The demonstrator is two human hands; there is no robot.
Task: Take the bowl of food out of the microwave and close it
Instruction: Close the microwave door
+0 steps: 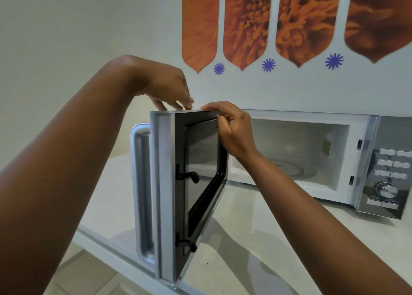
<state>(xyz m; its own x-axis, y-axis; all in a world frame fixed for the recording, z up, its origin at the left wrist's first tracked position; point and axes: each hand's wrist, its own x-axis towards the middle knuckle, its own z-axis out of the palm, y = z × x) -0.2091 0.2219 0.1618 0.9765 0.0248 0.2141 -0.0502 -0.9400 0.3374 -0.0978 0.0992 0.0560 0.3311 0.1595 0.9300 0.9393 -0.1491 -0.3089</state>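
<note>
Standing wide open, white microwave (296,154) shows no bowl.

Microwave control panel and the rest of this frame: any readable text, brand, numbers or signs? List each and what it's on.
No readable text anywhere.
Control panel: button and dial labels too small and blurred to read.
Microwave door: no lettering visible.
Wall art: orange petal shapes and blue star marks only, no words.
</note>
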